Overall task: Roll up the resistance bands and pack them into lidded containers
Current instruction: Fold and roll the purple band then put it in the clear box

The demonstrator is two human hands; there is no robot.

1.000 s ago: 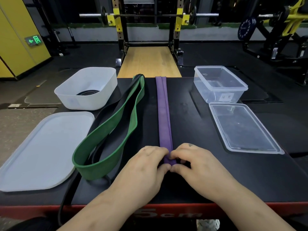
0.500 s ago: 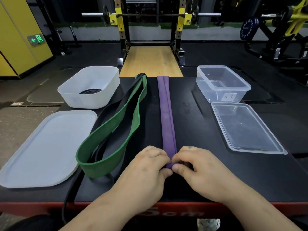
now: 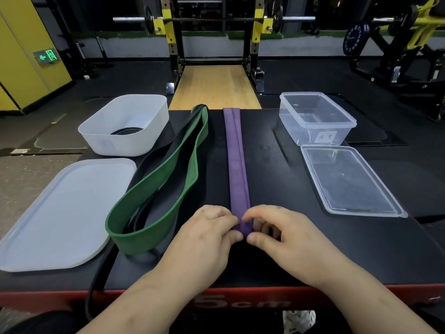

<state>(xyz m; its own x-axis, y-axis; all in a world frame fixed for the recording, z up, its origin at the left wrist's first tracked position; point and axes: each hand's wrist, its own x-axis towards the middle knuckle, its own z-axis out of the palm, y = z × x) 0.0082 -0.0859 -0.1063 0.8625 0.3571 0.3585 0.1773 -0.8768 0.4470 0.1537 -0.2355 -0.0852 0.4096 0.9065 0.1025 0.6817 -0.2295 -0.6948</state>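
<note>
Black counter (image 3: pixel 277 179) is carrying the purple band (image 3: pixel 235 165) lengthwise; the left grip (image 3: pixel 204 237) and right grip (image 3: pixel 289 237) are both pinching its near end, which is lying between them.

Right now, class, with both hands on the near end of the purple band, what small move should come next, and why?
Probably curl the near end over tightly and start rolling it away. The left hand and right hand pinch the purple band at its near end, while the rest lies flat and straight, not yet rolled.
</note>
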